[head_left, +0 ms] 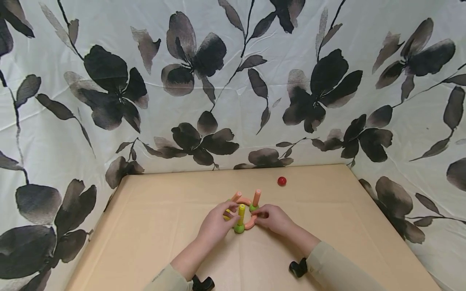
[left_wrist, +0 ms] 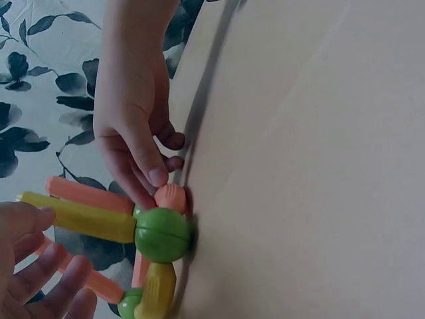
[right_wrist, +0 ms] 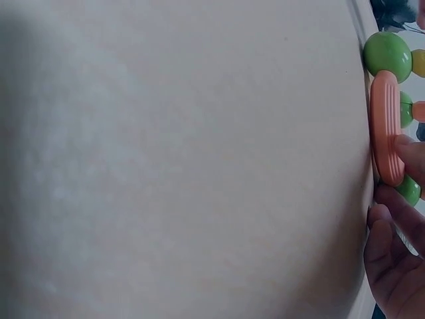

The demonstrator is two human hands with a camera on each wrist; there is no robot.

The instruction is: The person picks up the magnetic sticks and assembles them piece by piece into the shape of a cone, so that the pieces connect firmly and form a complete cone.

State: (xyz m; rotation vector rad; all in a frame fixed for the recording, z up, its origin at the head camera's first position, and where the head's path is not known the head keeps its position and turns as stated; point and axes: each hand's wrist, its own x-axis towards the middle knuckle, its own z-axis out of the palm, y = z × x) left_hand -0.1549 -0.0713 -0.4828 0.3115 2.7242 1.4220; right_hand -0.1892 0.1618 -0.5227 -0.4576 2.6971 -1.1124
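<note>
Toy ring of rods and balls partly built, near middle of table point(head_left: 164, 242).

At left, left hand point(head_left: 215, 226) with fingers bent onto left side of ring point(head_left: 243, 214), seems holding yellow curved piece. In middle, yellow rod point(head_left: 241, 211) upright on green ball point(head_left: 239, 228), two orange rods behind, also standing. At right, right hand point(head_left: 274, 218) pinching orange curved piece point(head_left: 250, 223) on ring's near right side. Further right, well apart, red ball point(head_left: 282, 181) lying loose, not yet joined.

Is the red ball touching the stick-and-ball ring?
No, the red ball lies alone on the table, apart from the ring between both hands.
</note>
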